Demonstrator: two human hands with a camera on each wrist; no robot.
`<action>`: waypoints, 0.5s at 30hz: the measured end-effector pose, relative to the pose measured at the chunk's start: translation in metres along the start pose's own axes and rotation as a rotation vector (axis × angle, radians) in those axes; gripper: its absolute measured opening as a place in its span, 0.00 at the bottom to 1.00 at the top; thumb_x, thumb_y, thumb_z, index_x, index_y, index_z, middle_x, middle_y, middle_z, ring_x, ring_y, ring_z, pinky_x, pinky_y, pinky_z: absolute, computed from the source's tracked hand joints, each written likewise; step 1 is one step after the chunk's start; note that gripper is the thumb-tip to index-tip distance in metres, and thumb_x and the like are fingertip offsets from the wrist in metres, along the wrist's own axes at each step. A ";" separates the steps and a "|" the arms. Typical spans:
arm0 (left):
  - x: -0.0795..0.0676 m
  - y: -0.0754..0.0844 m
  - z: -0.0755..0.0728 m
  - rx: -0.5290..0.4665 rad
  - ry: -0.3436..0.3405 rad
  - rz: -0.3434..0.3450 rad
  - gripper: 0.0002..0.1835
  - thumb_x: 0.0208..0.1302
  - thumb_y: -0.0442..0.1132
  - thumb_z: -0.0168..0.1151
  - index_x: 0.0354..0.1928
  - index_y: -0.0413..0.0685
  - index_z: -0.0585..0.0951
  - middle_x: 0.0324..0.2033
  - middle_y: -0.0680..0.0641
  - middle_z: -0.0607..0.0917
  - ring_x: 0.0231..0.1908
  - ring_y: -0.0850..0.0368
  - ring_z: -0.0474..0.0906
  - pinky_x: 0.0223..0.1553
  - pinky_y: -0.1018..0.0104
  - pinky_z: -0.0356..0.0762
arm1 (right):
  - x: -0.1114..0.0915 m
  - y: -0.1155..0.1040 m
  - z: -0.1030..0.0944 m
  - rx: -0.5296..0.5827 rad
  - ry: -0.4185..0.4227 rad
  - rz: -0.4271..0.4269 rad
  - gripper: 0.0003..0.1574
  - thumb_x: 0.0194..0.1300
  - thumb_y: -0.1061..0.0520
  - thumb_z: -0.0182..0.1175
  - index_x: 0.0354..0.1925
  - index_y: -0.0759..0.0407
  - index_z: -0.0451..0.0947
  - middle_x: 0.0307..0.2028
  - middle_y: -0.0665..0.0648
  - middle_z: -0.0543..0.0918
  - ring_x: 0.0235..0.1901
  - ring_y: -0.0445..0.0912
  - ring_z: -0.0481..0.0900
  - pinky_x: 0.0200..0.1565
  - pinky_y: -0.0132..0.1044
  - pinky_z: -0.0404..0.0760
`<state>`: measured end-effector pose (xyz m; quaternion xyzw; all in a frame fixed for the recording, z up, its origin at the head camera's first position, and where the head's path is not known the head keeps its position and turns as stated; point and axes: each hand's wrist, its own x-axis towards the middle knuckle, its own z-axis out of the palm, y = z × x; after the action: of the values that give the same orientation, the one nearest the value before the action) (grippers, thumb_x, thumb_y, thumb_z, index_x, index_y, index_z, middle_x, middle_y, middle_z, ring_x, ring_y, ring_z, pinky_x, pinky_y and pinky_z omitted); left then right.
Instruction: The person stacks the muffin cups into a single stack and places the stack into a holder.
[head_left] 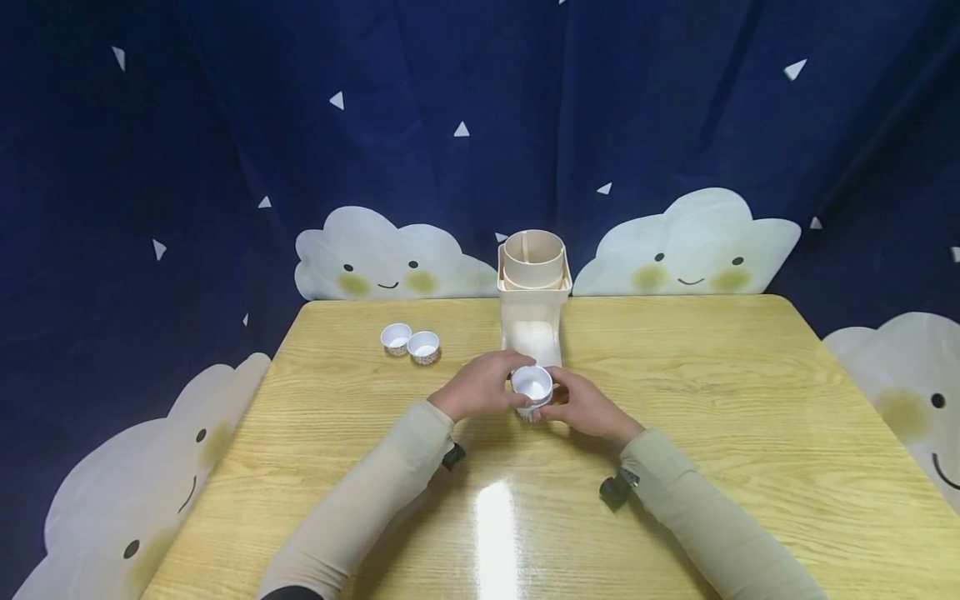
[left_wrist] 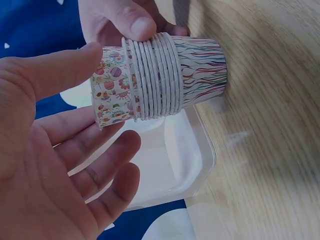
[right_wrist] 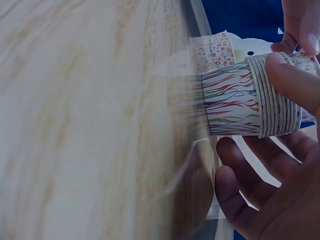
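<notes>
A stack of small paper cups [head_left: 532, 385] stands between both hands at the table's middle, its white mouth facing up. The lowest cup shows wavy coloured stripes [left_wrist: 204, 70]; above it run several nested rims [left_wrist: 155, 77]. A floral paper cup [left_wrist: 112, 90] sticks out of the stack's top. My left hand [head_left: 483, 385] pinches this floral cup between thumb and fingers, its other fingers spread loosely. From the other side, my right hand [head_left: 588, 408] grips the stack, thumb [right_wrist: 290, 80] across the rims. The stack's base is close over the wooden tabletop.
Just behind the hands stands a cream plastic holder [head_left: 531, 308] with a round tube [head_left: 533, 271] on top. Two separate paper cups [head_left: 396, 337] sit upright side by side at the back left. A dark blue curtain [head_left: 420, 50] with cloud shapes hangs behind the wooden table [head_left: 697, 375].
</notes>
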<state>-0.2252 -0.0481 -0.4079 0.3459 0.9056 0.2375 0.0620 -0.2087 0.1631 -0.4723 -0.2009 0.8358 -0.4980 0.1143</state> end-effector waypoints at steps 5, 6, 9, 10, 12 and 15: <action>0.000 0.001 0.000 0.005 -0.008 -0.005 0.25 0.58 0.42 0.71 0.58 0.48 0.80 0.49 0.50 0.86 0.47 0.52 0.82 0.49 0.62 0.77 | 0.000 -0.001 0.000 -0.010 0.000 0.016 0.33 0.58 0.56 0.72 0.61 0.56 0.73 0.51 0.59 0.82 0.48 0.50 0.83 0.52 0.42 0.80; 0.000 0.001 0.000 0.006 -0.011 -0.009 0.25 0.58 0.42 0.71 0.58 0.48 0.80 0.49 0.50 0.86 0.47 0.52 0.82 0.49 0.61 0.77 | 0.000 -0.001 0.000 -0.012 0.000 0.018 0.34 0.58 0.56 0.72 0.61 0.56 0.73 0.51 0.59 0.82 0.48 0.50 0.83 0.52 0.42 0.80; 0.000 0.002 0.000 0.009 -0.017 -0.020 0.26 0.58 0.42 0.71 0.60 0.47 0.79 0.51 0.50 0.86 0.48 0.52 0.82 0.51 0.60 0.78 | 0.000 -0.001 0.000 -0.019 -0.001 0.019 0.34 0.58 0.55 0.72 0.62 0.56 0.72 0.51 0.59 0.82 0.47 0.50 0.83 0.51 0.42 0.80; -0.001 0.002 0.001 0.010 -0.018 -0.025 0.27 0.58 0.42 0.71 0.60 0.47 0.79 0.52 0.50 0.86 0.49 0.53 0.82 0.52 0.60 0.78 | 0.000 -0.001 0.000 -0.020 -0.002 0.018 0.35 0.58 0.55 0.72 0.62 0.56 0.72 0.51 0.59 0.82 0.47 0.49 0.83 0.51 0.41 0.80; -0.001 0.002 0.001 0.016 -0.019 -0.032 0.27 0.58 0.42 0.71 0.61 0.47 0.79 0.53 0.50 0.86 0.50 0.53 0.82 0.53 0.59 0.78 | 0.000 0.000 0.000 -0.022 -0.002 0.014 0.35 0.58 0.55 0.72 0.62 0.55 0.72 0.51 0.59 0.82 0.46 0.49 0.83 0.51 0.41 0.80; -0.001 0.001 0.002 0.018 -0.022 -0.042 0.28 0.59 0.42 0.71 0.61 0.47 0.78 0.54 0.50 0.85 0.51 0.53 0.82 0.54 0.59 0.78 | 0.000 0.000 0.000 -0.027 -0.003 0.008 0.35 0.58 0.54 0.72 0.63 0.55 0.72 0.51 0.59 0.82 0.46 0.48 0.83 0.51 0.41 0.80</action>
<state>-0.2232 -0.0473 -0.4087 0.3299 0.9141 0.2240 0.0736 -0.2090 0.1631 -0.4723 -0.1997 0.8430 -0.4861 0.1149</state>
